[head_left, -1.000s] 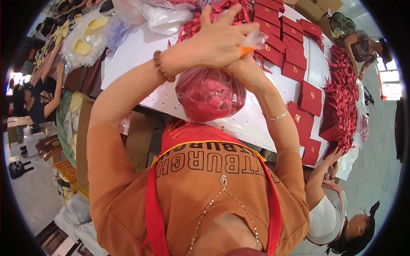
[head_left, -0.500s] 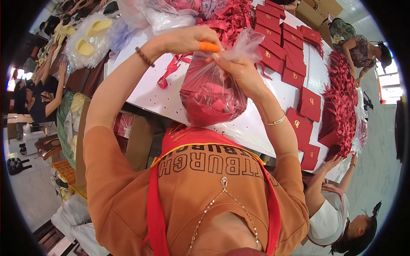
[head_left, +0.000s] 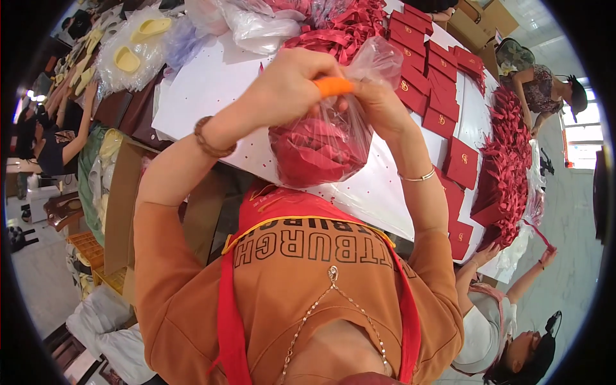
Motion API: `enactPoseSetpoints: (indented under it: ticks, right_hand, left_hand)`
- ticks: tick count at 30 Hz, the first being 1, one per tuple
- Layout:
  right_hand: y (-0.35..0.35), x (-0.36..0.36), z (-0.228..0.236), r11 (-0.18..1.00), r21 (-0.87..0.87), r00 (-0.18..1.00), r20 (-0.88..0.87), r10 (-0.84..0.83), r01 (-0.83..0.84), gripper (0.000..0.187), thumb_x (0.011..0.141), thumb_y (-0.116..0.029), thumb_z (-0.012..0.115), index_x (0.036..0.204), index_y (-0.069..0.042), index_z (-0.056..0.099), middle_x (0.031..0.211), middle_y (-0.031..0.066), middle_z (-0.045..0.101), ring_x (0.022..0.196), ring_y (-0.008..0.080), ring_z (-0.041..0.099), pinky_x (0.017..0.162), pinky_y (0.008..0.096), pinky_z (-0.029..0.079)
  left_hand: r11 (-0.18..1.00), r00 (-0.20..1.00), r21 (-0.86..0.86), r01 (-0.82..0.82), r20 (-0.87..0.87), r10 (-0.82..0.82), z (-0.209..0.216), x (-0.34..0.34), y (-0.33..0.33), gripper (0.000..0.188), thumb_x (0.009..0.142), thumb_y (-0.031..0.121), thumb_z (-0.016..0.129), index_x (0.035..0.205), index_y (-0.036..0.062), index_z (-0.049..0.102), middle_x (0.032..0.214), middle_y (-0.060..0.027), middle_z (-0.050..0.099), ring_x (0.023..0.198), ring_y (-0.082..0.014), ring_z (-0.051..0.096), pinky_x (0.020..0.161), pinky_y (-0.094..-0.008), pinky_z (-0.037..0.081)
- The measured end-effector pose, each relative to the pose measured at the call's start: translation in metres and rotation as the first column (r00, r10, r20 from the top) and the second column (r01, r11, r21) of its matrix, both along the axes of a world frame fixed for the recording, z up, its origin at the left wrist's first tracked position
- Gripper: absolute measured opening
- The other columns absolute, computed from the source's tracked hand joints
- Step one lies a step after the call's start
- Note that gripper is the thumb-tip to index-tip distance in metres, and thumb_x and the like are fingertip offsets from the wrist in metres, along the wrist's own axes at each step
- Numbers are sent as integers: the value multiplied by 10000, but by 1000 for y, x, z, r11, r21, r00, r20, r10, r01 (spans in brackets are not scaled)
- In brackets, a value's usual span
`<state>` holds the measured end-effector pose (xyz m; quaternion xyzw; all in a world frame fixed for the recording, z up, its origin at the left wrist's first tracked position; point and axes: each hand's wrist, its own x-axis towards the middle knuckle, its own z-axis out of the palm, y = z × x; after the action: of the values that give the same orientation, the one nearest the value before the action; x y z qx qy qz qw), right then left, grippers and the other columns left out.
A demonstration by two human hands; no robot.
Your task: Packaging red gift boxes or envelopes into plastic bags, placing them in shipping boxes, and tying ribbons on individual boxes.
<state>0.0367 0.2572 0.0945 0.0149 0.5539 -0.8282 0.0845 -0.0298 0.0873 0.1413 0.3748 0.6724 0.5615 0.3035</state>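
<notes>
A clear plastic bag (head_left: 321, 151) filled with red items, perhaps red ribbon or packets, rests near the front edge of the white table (head_left: 212, 83). Its neck is gathered and twisted between my two hands. My left hand (head_left: 289, 86) is closed at the neck, with an orange cover (head_left: 334, 86) on one finger reaching across toward the other hand. From the right, my right hand (head_left: 383, 108) pinches the same neck, and the loose bag top flares up beyond it. The fingertips partly hide each other.
Red packets with gold emblems (head_left: 439, 122) lie in rows on the right, beside a long heap of red ribboned items (head_left: 504, 167). Red ribbons (head_left: 333, 42) pile up behind the bag. Yellow clogs (head_left: 127, 59) lie in plastic at left. Co-workers handle things on both sides.
My left hand has swung nearer and over the bag's neck, its orange-covered finger now stretched to the right. My right hand has turned slightly. A co-worker at lower right has drawn out a red strip.
</notes>
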Motion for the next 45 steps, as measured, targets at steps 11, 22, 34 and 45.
enactPoseSetpoints:
  ticks: [11, 22, 34, 45]
  right_hand:
    - [0, -5, 9, 989, 149, 998, -67, -11, 21, 347, 713, -72, 622, 1043, -26, 523, 833, 28, 579, 690, 86, 525, 599, 200, 400]
    - [10, -4, 14, 958, 264, 978, -144, 152, -110, 284, 740, -102, 588, 1002, -15, 521, 830, 31, 568, 732, 97, 546, 654, 234, 452]
    - [-3, -3, 26, 130, 649, 548, -718, 430, 750, 149, 588, -28, 606, 696, -36, 504, 708, 59, 561, 677, 242, 583, 835, 391, 471]
    - [-1, 6, -7, 171, 353, 302, -916, 265, 920, 170, 603, 18, 657, 740, 3, 559, 759, 127, 562, 597, 238, 567, 530, 288, 463]
  left_hand:
    - [999, 916, 5, -46, -398, 45, -46, -17, -2, 541, 684, 197, 637, 1181, 51, 480, 1390, -126, 228, 1300, -291, 144, 1031, -364, 157]
    - [996, 965, 20, 84, -252, -76, -59, -31, 10, 292, 668, 193, 659, 925, 59, 620, 1227, -63, 455, 1209, -237, 289, 985, -348, 247]
    - [993, 920, 108, 36, -391, 9, -69, -27, 9, 141, 723, 173, 625, 806, 70, 575, 1126, -12, 525, 1155, -190, 336, 947, -379, 213]
    - [988, 821, -90, 128, -549, -157, -39, -23, 14, 399, 886, 403, 334, 1111, 148, 543, 1076, -60, 530, 1114, -259, 380, 892, -415, 208]
